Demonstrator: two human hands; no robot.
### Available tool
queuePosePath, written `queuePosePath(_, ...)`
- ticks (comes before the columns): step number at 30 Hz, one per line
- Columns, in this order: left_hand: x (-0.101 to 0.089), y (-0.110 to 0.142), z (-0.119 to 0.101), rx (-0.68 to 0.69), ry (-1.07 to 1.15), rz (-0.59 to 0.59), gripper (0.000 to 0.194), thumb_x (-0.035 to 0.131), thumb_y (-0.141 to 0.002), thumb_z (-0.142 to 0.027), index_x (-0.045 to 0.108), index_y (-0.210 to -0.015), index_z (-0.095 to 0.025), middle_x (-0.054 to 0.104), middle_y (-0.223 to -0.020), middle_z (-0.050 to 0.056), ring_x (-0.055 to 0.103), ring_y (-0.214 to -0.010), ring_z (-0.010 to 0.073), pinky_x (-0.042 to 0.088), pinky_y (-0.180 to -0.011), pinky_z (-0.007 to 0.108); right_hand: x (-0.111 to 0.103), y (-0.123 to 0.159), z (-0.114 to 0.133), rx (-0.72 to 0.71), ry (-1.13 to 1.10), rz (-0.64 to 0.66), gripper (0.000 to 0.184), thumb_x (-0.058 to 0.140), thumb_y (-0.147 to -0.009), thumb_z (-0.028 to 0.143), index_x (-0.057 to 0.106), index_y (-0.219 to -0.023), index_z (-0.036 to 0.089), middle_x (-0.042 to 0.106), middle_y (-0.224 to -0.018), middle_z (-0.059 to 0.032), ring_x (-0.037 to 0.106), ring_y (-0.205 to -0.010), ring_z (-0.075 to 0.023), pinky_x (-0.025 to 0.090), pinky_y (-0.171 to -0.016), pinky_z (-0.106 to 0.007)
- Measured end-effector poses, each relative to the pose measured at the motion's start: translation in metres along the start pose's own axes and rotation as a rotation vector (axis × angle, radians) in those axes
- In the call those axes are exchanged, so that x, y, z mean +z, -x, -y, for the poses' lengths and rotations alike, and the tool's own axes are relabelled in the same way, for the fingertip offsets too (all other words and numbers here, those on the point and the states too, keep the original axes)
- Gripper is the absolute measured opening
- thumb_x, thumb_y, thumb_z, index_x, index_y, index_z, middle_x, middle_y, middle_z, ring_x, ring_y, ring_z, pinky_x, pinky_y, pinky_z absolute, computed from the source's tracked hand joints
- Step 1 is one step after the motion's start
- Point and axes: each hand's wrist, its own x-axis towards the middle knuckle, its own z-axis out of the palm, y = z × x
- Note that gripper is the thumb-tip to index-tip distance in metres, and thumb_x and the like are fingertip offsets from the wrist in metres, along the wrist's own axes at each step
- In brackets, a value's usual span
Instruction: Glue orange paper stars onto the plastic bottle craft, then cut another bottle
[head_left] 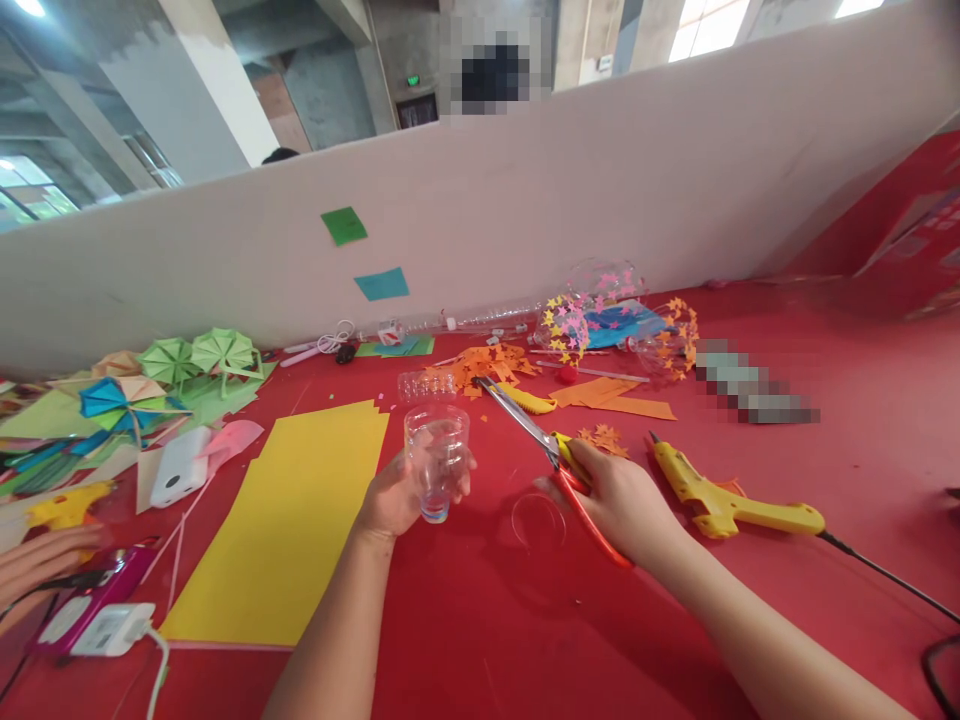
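My left hand (pixel 396 492) is wrapped round a clear plastic bottle piece (pixel 436 450), wide cut end up and narrow neck down. In my right hand (pixel 611 490) is a pair of scissors (pixel 529 425) with red and yellow handles. Its blades point away to the upper left, apart from the bottle piece. A thin ring of clear plastic (pixel 538 522) lies on the red table between my hands. Just beyond the blade tips are orange paper stars (pixel 487 365) and a yellow-handled tool (pixel 529 400), perhaps a cutter. To the right of my right hand rests a yellow glue gun (pixel 735 500).
Yellow paper sheets (pixel 292 520) lie left of my arm. At the far left, another person's hand (pixel 41 565) is near a magenta power strip (pixel 101 600) and a second glue gun (pixel 67 505). Folded paper shapes (pixel 225 350) and star garlands (pixel 570 325) lie before a white partition (pixel 480 200).
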Motion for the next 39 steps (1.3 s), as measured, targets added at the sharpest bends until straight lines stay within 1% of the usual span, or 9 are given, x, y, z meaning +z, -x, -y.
queuePosePath(7, -0.001, -0.002, 0.004, -0.006, 0.037, -0.058, 0.066, 0.066, -0.066, -0.062, 0.055, -0.115, -0.02, 0.069, -0.1, 0.012, 0.066, -0.085, 0.0275, 0.047, -0.072, 0.039, 0.001, 0.0, 0.001, -0.002, -0.006, -0.007, 0.039, 0.04, -0.082, 0.058, 0.031, -0.064, 0.025, 0.048, -0.05, 0.0005, 0.045, -0.044, -0.0164, 0.024, -0.046, -0.024)
queuePosePath(12, 0.0, -0.007, 0.006, 0.006, 0.078, -0.108, 0.05, 0.058, -0.079, -0.053, 0.058, -0.114, -0.018, 0.068, -0.109, 0.011, 0.064, -0.1, 0.0294, 0.048, -0.085, 0.044, 0.002, -0.003, -0.002, 0.026, -0.105, -0.017, 0.046, 0.035, -0.081, 0.065, 0.028, -0.061, 0.025, 0.045, -0.05, 0.0013, 0.038, -0.045, -0.0145, 0.024, -0.046, -0.025)
queuePosePath(15, -0.001, -0.01, 0.01, 0.031, 0.085, -0.163, 0.046, 0.065, -0.077, -0.049, 0.06, -0.11, -0.018, 0.069, -0.107, 0.008, 0.066, -0.098, 0.0257, 0.048, -0.089, 0.042, 0.003, -0.005, -0.005, 0.055, -0.243, 0.022, 0.048, 0.039, -0.08, 0.067, 0.03, -0.06, 0.024, 0.042, -0.05, 0.003, 0.039, -0.047, -0.0135, 0.027, -0.047, -0.025)
queuePosePath(18, -0.003, -0.012, 0.014, 0.066, 0.044, -0.227, 0.049, 0.072, -0.072, -0.05, 0.06, -0.108, -0.02, 0.07, -0.1, 0.005, 0.067, -0.094, 0.0241, 0.051, -0.085, 0.039, 0.005, -0.006, -0.006, 0.109, -0.503, 0.118, 0.048, 0.042, -0.079, 0.067, 0.033, -0.061, 0.024, 0.041, -0.047, 0.0053, 0.042, -0.044, -0.0124, 0.031, -0.047, -0.025)
queuePosePath(21, -0.004, -0.013, 0.017, 0.072, -0.005, -0.262, 0.049, 0.07, -0.072, -0.055, 0.06, -0.105, -0.02, 0.07, -0.093, 0.005, 0.068, -0.09, 0.0247, 0.053, -0.079, 0.038, 0.006, -0.006, -0.005, 0.169, -0.743, 0.211, 0.049, 0.045, -0.077, 0.07, 0.039, -0.064, 0.023, 0.042, -0.045, 0.007, 0.042, -0.038, -0.0109, 0.034, -0.044, -0.025)
queuePosePath(24, -0.001, -0.015, 0.019, 0.061, -0.043, -0.262, 0.051, 0.067, -0.072, -0.06, 0.059, -0.102, -0.019, 0.069, -0.092, 0.007, 0.068, -0.087, 0.0246, 0.054, -0.073, 0.036, 0.008, -0.006, -0.004, 0.184, -0.868, 0.241, 0.047, 0.053, -0.076, 0.065, 0.045, -0.064, 0.021, 0.045, -0.046, 0.0067, 0.043, -0.035, -0.0092, 0.034, -0.043, -0.024)
queuePosePath(28, 0.012, -0.015, 0.026, 0.057, -0.128, -0.254, 0.052, 0.07, -0.07, -0.058, 0.052, -0.102, -0.021, 0.066, -0.091, 0.004, 0.067, -0.076, 0.0188, 0.053, -0.066, 0.03, 0.014, -0.007, -0.003, 0.175, -0.95, 0.241, 0.043, 0.06, -0.074, 0.059, 0.051, -0.066, 0.018, 0.053, -0.05, 0.0041, 0.043, -0.037, -0.0082, 0.032, -0.042, -0.023)
queuePosePath(34, 0.037, -0.018, 0.042, 0.013, -0.328, -0.137, 0.051, 0.074, -0.067, -0.054, 0.048, -0.093, -0.018, 0.062, -0.087, 0.003, 0.062, -0.073, 0.014, 0.048, -0.062, 0.024, 0.015, -0.01, -0.001, 0.154, -1.052, 0.134, 0.043, 0.064, -0.069, 0.06, 0.047, -0.065, 0.021, 0.038, -0.037, 0.0091, 0.036, -0.036, -0.0086, 0.027, -0.042, -0.023)
queuePosePath(39, 0.05, -0.026, 0.04, 0.056, -0.533, -0.102, 0.051, 0.066, -0.072, -0.061, 0.043, -0.094, -0.021, 0.06, -0.09, 0.003, 0.061, -0.077, 0.0158, 0.051, -0.066, 0.029, 0.011, -0.01, 0.004, 0.096, -1.173, 0.041, 0.045, 0.074, -0.061, 0.056, 0.043, -0.066, 0.023, 0.039, -0.043, 0.0095, 0.037, -0.042, -0.0088, 0.032, -0.045, -0.024)
